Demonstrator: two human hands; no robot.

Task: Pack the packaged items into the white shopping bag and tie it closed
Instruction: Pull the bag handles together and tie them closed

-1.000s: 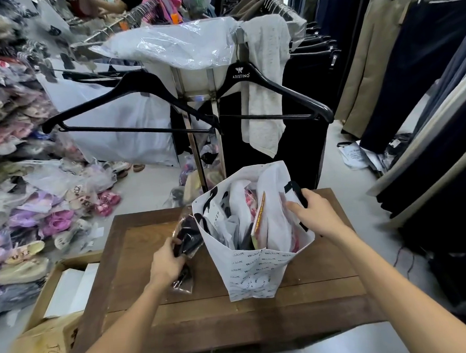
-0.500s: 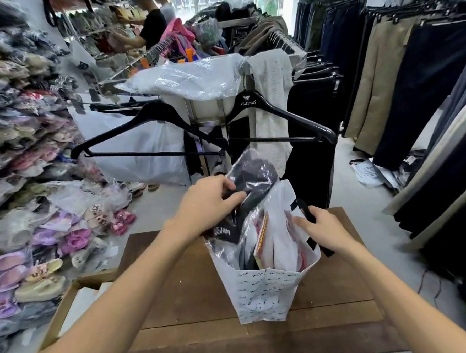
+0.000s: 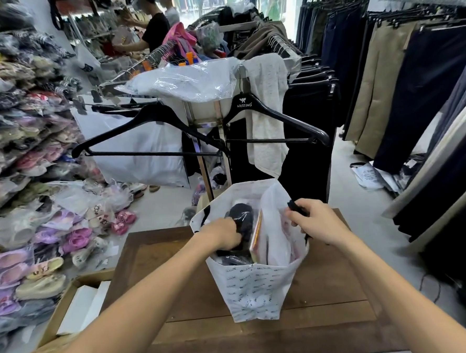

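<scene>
A white shopping bag with small printed lettering stands upright on a wooden table. My left hand reaches into its open mouth and grips a dark item in clear plastic, pressing it down among the contents. Beside it stands a packet with a red and yellow edge, and a white wrapped item fills the right side. My right hand holds the bag's black handle at the right rim.
A metal rack with black hangers and a clear-wrapped garment stands just behind the table. Bagged slippers pile up on the left floor and shelves. An open cardboard box sits left of the table. Trousers hang right.
My left hand picked the dark wrapped item up from the table, lifted it over the bag and has now pushed it down inside. My right hand stayed on the handle.
</scene>
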